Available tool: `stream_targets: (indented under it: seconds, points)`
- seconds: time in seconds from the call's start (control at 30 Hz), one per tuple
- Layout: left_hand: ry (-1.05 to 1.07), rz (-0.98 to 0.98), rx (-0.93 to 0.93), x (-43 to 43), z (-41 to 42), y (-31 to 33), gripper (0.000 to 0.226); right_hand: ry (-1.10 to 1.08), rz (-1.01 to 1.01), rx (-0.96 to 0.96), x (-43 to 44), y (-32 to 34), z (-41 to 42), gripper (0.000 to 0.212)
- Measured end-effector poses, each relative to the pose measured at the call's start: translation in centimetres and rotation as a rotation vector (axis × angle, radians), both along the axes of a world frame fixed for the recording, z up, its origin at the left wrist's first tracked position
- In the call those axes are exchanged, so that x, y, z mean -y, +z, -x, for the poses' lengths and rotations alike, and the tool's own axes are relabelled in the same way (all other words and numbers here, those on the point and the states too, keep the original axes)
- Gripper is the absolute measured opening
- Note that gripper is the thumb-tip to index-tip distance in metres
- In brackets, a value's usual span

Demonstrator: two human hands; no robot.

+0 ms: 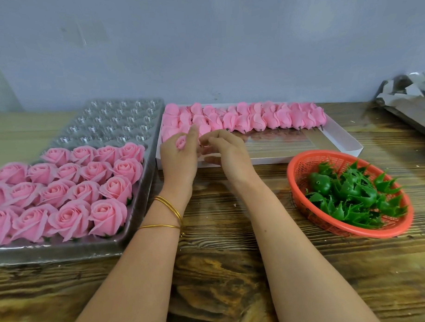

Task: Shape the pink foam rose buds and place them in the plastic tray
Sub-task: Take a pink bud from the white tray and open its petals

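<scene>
Pink foam bud [181, 142] held in curled grip of left hand [179, 159].

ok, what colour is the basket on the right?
Orange-red, with a mesh wall. The basket shows clearly in the head view, the only one.

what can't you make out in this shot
Head view: base of small pink foam rose bud, hidden in left hand.
Head view: whether the right hand pinches anything; fingertips blurred.
Head view: left side of clear plastic tray, cut by frame edge.
Head view: grey crumpled sheets, cut by right edge.
</scene>
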State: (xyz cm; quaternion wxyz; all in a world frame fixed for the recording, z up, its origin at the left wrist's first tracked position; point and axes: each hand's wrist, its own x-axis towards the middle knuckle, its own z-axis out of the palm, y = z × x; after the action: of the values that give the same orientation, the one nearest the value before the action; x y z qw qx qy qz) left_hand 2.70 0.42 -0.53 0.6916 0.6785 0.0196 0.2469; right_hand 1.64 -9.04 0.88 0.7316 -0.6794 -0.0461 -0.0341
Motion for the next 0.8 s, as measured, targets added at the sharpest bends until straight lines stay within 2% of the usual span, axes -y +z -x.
stream_targets:
  seconds: [0.1,0.23,0.37,0.63,0.8]
  points:
    - [-0.031,0.122,-0.034,0.03,0.02,0.34,0.038,0.011,0.124,0.047,-0.15,-0.11,0.10,0.026]
    - [-0.120,0.290,-0.049,0.38,0.09,0.55,0.039,0.145,0.243,0.060,-0.24,-0.39,0.65,0.032]
    - [-0.190,0.347,-0.083,0.37,0.04,0.43,0.038,0.137,0.256,0.091,-0.40,-0.41,0.70,0.034]
    - [-0.248,0.304,-0.065,0.16,-0.35,0.10,0.044,0.098,0.233,0.120,-0.16,-0.61,0.50,0.030]
    - [-0.293,0.234,-0.034,0.23,-0.26,0.02,0.044,0.180,0.151,0.098,0.01,-0.69,0.45,0.030]
